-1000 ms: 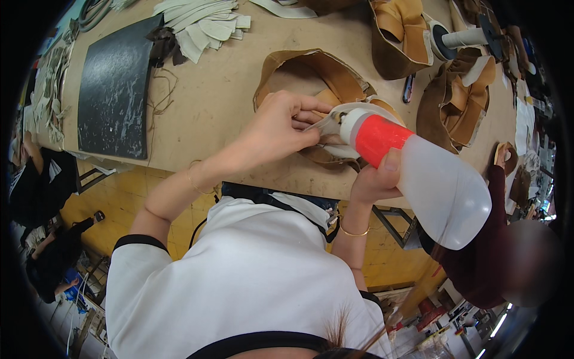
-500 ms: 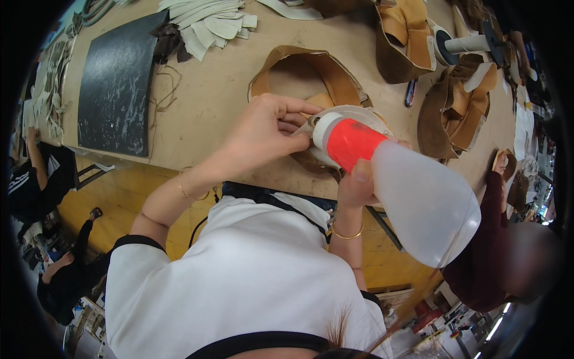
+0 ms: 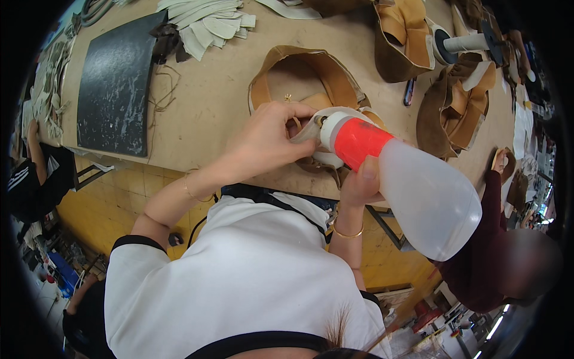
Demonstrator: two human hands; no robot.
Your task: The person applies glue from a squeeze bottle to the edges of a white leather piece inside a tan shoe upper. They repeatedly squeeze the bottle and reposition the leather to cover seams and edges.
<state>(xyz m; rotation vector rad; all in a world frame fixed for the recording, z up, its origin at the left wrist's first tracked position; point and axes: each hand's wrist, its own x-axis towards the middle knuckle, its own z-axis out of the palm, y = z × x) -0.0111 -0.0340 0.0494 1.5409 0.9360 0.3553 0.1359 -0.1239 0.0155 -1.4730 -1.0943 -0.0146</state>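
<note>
My right hand (image 3: 362,183) is wrapped round a translucent squeeze bottle (image 3: 427,194) with a red band and a white cap. The bottle lies tilted, its narrow tip pointing left. That tip is at the pale edge of a brown suede leather upper (image 3: 326,67) with a tan inner side, which stands in a loop on the table. My left hand (image 3: 272,133) pinches the pale edge (image 3: 307,133) right beside the tip. The bottle hides part of the upper, and whether anything comes out of the tip cannot be made out.
More brown leather uppers (image 3: 457,110) stand at the right, with a pen (image 3: 408,93) and a thread spool (image 3: 466,43). A black board (image 3: 116,87) lies at the left beside pale cut pieces (image 3: 209,24). A co-worker in a dark red sleeve (image 3: 490,197) is at the right.
The bottle and its tip have shifted slightly right along the pale edge. My left hand has moved a little and still pinches the edge. At the lower left, a person in black has moved.
</note>
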